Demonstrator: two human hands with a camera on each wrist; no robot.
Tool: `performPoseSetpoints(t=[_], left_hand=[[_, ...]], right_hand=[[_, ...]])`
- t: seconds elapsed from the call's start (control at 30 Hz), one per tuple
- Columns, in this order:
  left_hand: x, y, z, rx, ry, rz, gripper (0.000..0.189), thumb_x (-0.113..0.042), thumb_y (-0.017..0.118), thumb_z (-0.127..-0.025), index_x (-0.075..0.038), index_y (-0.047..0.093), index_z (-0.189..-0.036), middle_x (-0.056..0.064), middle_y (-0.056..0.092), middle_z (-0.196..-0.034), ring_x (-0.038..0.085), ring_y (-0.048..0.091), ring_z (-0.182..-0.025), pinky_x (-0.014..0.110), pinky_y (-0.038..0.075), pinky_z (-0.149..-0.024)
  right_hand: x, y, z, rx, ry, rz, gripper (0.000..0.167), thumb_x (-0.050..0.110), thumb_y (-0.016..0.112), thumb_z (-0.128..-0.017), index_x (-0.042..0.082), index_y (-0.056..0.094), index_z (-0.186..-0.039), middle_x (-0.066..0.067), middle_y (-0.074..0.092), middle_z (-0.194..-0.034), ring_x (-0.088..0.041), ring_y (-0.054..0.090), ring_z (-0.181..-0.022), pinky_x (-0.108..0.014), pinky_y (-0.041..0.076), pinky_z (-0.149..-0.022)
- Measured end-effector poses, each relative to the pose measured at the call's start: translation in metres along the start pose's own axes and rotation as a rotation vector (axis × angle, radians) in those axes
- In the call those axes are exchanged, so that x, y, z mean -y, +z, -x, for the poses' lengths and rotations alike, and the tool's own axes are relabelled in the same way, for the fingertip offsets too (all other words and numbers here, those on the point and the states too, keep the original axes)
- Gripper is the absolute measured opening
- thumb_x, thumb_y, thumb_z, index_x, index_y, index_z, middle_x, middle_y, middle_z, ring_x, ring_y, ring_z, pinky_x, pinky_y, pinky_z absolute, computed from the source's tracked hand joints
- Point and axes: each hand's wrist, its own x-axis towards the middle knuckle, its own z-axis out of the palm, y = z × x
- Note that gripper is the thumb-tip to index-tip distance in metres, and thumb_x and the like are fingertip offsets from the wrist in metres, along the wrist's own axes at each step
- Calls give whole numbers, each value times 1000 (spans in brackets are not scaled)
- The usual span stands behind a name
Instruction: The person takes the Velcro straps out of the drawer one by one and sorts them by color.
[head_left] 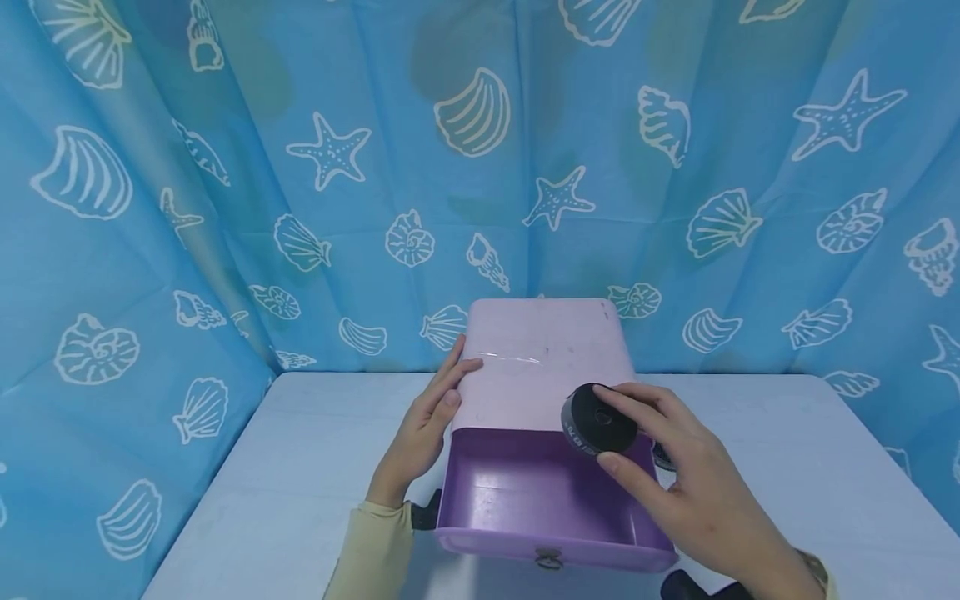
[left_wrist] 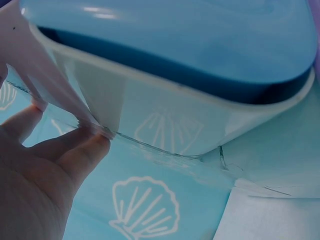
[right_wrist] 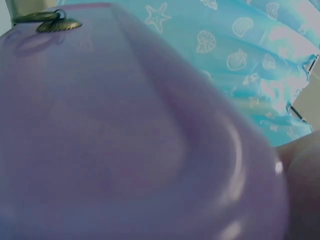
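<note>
A pale pink box (head_left: pixel 543 358) stands on the table with its purple drawer (head_left: pixel 540 487) pulled out toward me. My left hand (head_left: pixel 423 425) rests along the box's left side, fingers extended. In the left wrist view, the fingertips of the left hand (left_wrist: pixel 45 165) touch the casing near a blue panel (left_wrist: pixel 190 40). My right hand (head_left: pixel 682 475) pinches a black roll (head_left: pixel 602 419), with pale printing on its edge, between thumb and fingers above the drawer's right side. The drawer front (right_wrist: pixel 100 125) fills much of the right wrist view, with its metal ring pull (right_wrist: pixel 57 22).
The white table (head_left: pixel 300 475) extends around the box. A blue curtain (head_left: pixel 360 275) with white shells and starfish hangs behind and at the sides. A dark object (head_left: pixel 663 457) sits beside the drawer, mostly hidden by the right hand. Black wrist gear (head_left: pixel 427 510) shows at the left cuff.
</note>
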Motion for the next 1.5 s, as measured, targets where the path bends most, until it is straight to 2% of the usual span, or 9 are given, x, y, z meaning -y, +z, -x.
performPoseSetpoints(t=[0.1, 0.23, 0.4, 0.67, 0.77, 0.83, 0.9, 1.13, 1.5], left_hand=[[0, 0, 0, 1, 0, 1, 42, -10, 34, -110, -8, 46, -150, 8, 10, -169, 23, 6, -155, 28, 18, -120], [1, 0, 0, 2, 8, 0, 42, -10, 34, -110, -9, 45, -151, 7, 10, -169, 23, 7, -155, 29, 18, -121], [1, 0, -1, 4, 4, 8, 42, -15, 34, -111, -11, 45, -151, 7, 10, -169, 20, 7, -155, 30, 17, -121], [1, 0, 0, 4, 0, 1, 43, -9, 34, -110, -9, 45, -151, 3, 11, -169, 21, 6, -154, 30, 17, -121], [0, 0, 0, 2, -3, -1, 43, -8, 34, -110, -8, 45, -151, 2, 11, -169, 21, 6, -154, 31, 16, -121], [0, 0, 0, 1, -7, -3, 43, -8, 34, -109, -9, 45, -151, 1, 11, -169, 21, 6, -154, 32, 16, -122], [-1, 0, 0, 0, -13, -5, 43, -8, 34, -109, -10, 46, -151, 0, 11, -169, 20, 6, -154, 34, 16, -122], [1, 0, 0, 2, -9, -4, 43, -9, 34, -110, -9, 45, -151, 3, 10, -169, 21, 6, -154, 36, 15, -122], [1, 0, 0, 6, -1, -4, 43, -10, 33, -110, -9, 45, -151, 5, 10, -169, 22, 6, -155, 39, 15, -122]], right_hand=[[-6, -3, 3, -27, 26, -9, 60, 15, 74, -93, 29, 53, -147, 4, 52, -139, -13, 54, -119, -8, 42, -89], [-14, -6, 7, -71, 54, -16, 60, 12, 74, -93, 28, 52, -147, 2, 53, -139, -7, 50, -122, -3, 33, -95], [-24, -9, 11, -103, 90, -28, 61, 10, 73, -93, 26, 52, -148, 0, 53, -140, 1, 47, -123, -2, 33, -95], [-40, -9, 15, -151, 151, 33, 59, 16, 74, -93, 19, 52, -147, -11, 53, -139, -34, 51, -126, 0, 27, -92], [-45, -8, 16, -168, 181, 55, 58, 18, 74, -93, 16, 52, -148, -14, 52, -140, -39, 50, -127, -23, 43, -105], [-48, -8, 16, -179, 203, 72, 58, 19, 73, -94, 14, 52, -148, -17, 51, -140, -41, 50, -127, -47, 47, -101], [-52, -8, 17, -189, 224, 89, 58, 20, 73, -94, 12, 51, -148, -19, 50, -141, -43, 49, -127, -64, 44, -90], [-64, -8, 20, -199, 262, 155, 60, 23, 72, -95, 8, 49, -148, -26, 48, -141, -50, 52, -120, -72, 44, -87], [-89, -8, 26, -219, 274, 233, 59, 25, 68, -97, 2, 48, -147, -32, 47, -138, -53, 52, -115, -74, 41, -87]])
